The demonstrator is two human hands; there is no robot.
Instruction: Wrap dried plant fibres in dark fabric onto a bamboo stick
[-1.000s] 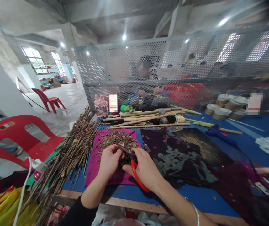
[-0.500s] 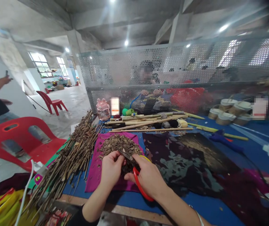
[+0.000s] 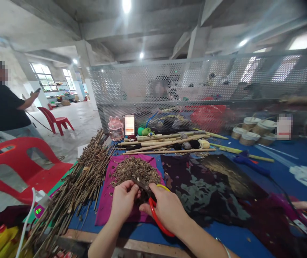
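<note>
My right hand (image 3: 166, 208) is closed round the red-handled scissors (image 3: 153, 211), whose dark blades (image 3: 140, 184) point left toward my left hand. My left hand (image 3: 123, 200) is pinched shut on something small right at the blades; I cannot make out what it is. Both hands hover over a purple cloth (image 3: 107, 200) that carries a heap of brown chopped bits (image 3: 135, 169). A long bundle of brown twigs (image 3: 78, 186) lies just left of the cloth.
Bamboo sticks (image 3: 166, 139), yarn balls and a pink bottle (image 3: 115, 128) lie at the back by a perforated metal screen (image 3: 196, 89). Dark patterned fabric (image 3: 209, 182) covers the blue table to the right. Red chairs (image 3: 16, 172) and a standing person (image 3: 3, 104) are at left.
The view has tilted and shifted slightly; a person in black has come into sight at left. My hands stay together at the scissors over the purple cloth, with the blades a little more closed.
</note>
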